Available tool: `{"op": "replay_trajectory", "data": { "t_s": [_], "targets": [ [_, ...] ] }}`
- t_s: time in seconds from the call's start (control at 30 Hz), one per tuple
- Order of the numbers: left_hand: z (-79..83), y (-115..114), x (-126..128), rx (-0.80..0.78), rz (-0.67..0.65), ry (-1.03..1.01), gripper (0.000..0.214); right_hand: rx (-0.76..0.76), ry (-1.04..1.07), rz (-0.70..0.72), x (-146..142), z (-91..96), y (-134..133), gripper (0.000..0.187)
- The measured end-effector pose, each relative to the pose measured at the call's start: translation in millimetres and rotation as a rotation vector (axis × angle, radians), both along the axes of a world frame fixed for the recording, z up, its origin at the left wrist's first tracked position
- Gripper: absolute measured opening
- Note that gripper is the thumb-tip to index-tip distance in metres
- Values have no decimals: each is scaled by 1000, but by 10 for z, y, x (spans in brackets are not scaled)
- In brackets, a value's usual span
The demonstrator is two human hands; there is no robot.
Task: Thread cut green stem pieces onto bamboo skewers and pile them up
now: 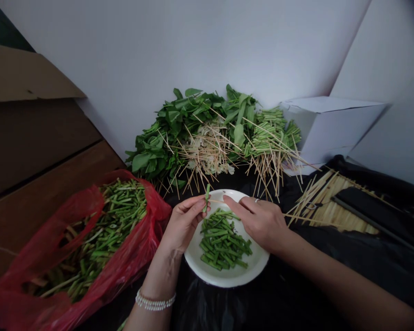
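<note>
A short green stem piece (pixel 206 195), smooth and cylindrical, is pinched upright between the thumb and fingertips of the left hand (pixel 182 225), just over the far rim of a round white plate (pixel 227 278). The grip is narrow and closed on the piece. A thin, pale bamboo skewer (pixel 216 201) is held in the closed fingers of the right hand (pixel 260 220), and its tip is pointed left at the piece; whether tip and piece are touching cannot be told. The middle of the skewer is hidden by the hand.

A loose heap of cut stems (pixel 222 241) is seen on the plate. On the left, a crinkled, glossy red plastic bag (pixel 131 257) is filled with longer stems (pixel 113 216); its near end is cut off by the frame. At the far side, skewered leafy greens (pixel 179 124) are piled against the wall, beside a white cardboard box (pixel 331 124). A bundle of bare sticks (pixel 324 202) is laid on a black sheet (pixel 331 257) at the right. A beaded bracelet (pixel 155 303) is worn on the left wrist.
</note>
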State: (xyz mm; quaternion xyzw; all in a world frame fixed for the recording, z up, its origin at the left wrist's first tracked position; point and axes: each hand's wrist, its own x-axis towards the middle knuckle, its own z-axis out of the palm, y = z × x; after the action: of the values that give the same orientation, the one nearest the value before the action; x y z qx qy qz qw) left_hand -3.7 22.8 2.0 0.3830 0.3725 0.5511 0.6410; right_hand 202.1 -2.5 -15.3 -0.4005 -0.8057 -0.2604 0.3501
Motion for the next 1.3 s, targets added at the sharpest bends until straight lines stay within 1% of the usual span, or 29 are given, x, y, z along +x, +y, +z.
{"op": "replay_trajectory", "data": {
  "t_s": [0.37, 0.53, 0.7, 0.87, 0.93, 1.1, 1.3],
  "targets": [
    [6, -5, 7, 9, 21, 30, 25, 27, -29, -19, 0, -6, -4, 38],
    [16, -22, 23, -38, 19, 29, 24, 33, -35, -9, -8, 10, -22, 37],
    [22, -42, 39, -68, -9, 15, 24, 56, -49, 11, -42, 37, -48, 36],
    [30, -56, 40, -74, -49, -10, 23, 40, -54, 50, -54, 42, -49, 34],
    [43, -52, 27, -58, -36, -14, 23, 45, -45, 68, -40, 41, -32, 33],
    [95, -21, -35, -27, 91, -59, 24, 56, -6, 25, -4, 37, 11, 30],
    [104, -19, -25, -47, 64, -57, 24, 21, 63, 80, -21, 22, 11, 29]
  ]
}}
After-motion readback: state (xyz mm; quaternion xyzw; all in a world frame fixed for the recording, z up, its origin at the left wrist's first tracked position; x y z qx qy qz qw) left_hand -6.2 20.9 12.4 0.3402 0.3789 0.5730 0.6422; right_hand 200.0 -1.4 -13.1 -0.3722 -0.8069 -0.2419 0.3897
